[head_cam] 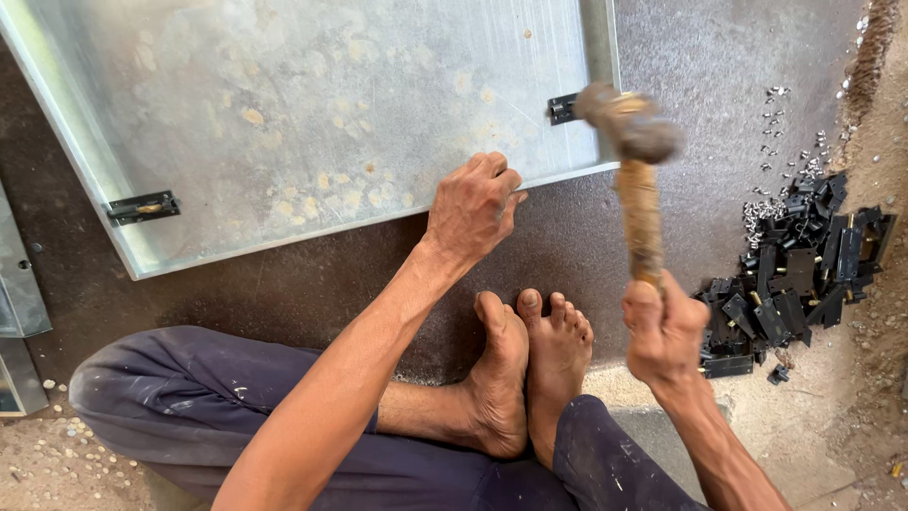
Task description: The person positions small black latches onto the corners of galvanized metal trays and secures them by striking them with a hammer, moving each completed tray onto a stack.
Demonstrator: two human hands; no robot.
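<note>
A large galvanised sheet-metal panel (312, 104) with a raised rim lies on a dark floor plate. My left hand (473, 206) presses on its near edge, fingers curled over the rim. My right hand (662, 331) grips the wooden handle of a hammer (636, 161), whose blurred head is raised just beside a small black hinge (562, 109) at the panel's right rim. Another black hinge (142, 207) sits on the panel's left rim. My bare feet (530, 364) rest together just below the panel.
A heap of black hinges (794, 274) lies on the ground at the right, with small silver rivets (771, 203) scattered above it. More metal sheet edges (19, 312) show at the far left. Gravelly ground (57, 464) surrounds the dark plate.
</note>
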